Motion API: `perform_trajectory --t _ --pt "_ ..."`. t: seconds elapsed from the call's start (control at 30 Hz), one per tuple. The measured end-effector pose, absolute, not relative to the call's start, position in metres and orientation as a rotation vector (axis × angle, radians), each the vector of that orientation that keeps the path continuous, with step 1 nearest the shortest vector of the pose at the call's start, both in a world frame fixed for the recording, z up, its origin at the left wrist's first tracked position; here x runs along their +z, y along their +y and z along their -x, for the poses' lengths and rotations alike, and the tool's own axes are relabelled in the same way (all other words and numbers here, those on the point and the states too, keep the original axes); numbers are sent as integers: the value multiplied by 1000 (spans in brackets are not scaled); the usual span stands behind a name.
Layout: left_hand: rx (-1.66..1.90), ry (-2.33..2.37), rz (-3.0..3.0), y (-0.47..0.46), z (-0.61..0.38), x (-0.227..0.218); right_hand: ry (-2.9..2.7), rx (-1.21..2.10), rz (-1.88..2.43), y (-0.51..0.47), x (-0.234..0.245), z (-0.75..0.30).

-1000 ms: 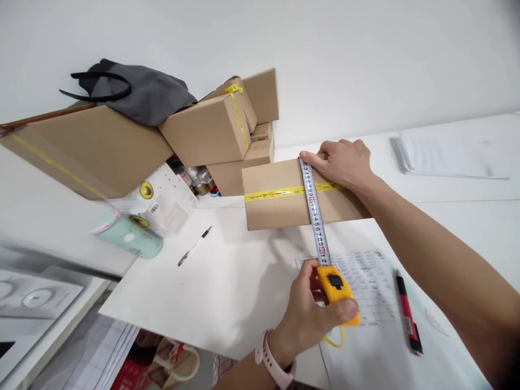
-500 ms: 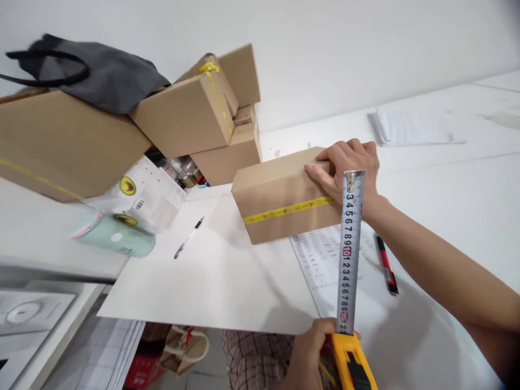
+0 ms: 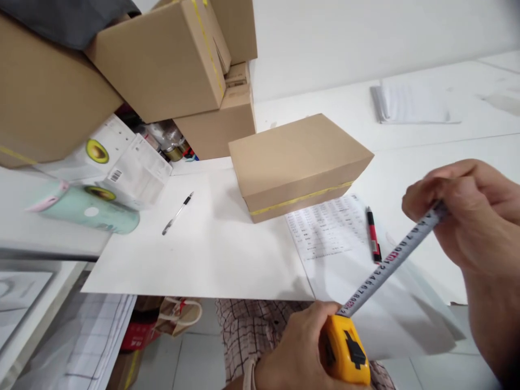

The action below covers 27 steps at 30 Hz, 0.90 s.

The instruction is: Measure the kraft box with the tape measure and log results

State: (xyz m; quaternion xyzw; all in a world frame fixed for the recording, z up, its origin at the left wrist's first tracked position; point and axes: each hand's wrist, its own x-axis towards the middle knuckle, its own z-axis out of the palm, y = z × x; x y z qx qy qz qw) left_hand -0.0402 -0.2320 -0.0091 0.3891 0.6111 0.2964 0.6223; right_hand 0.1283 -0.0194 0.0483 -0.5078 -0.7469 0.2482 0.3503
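Note:
My left hand (image 3: 300,346) is closed around the yellow case of a tape measure (image 3: 348,352) at the table's front edge. Its silver blade slants up to the right, pulled out past the 20 mark. At the upper end my right hand (image 3: 471,211) pinches the blade, and the fingers hide its tip. A closed cardboard box (image 3: 300,157) with yellow tape along its side lies on the table, apart from both hands. Under its near right side is a printed sheet (image 3: 325,230). A red and black pen (image 3: 372,235) rests beside the sheet, left of my right hand.
A clear pen with a black grip (image 3: 177,213) lies left of the box. Stacked cartons (image 3: 158,65), an avocado-printed package (image 3: 138,168) and a mint-green cylinder (image 3: 97,208) crowd the left side. Folded papers (image 3: 414,103) lie at the back right. A paper bag (image 3: 179,319) stands below the table.
My right hand has let go of the box and moved right and down, and now pinches the tape blade. The box now shows its top. The view has tilted downward.

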Motion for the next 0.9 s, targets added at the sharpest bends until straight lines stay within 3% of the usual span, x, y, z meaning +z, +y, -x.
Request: perform_trajectory --t 0.1,0.27,0.33,0.5,0.6,0.77,0.9 --pt "827 1372 -877 -230 40 -18 -1728 1107 1073 -44 38 -130" --pt "1110 1386 -1023 -229 43 -34 -2155 1391 893 -78 10 -122" --pt "1132 1487 -1111 -225 49 -34 -2202 1291 1001 -73 0 -123" --pt "1238 1845 -1491 -200 76 -30 -2130 641 1741 -29 -25 -141" --pt "1122 2102 -1704 -183 96 -36 -2292 495 1868 -13 -37 -145" --pt "864 2265 -1876 -169 116 -46 -2419 548 1757 -8 -43 -148" --pt "907 2256 -2032 -169 106 -47 -2115 897 1644 -14 -28 -164"
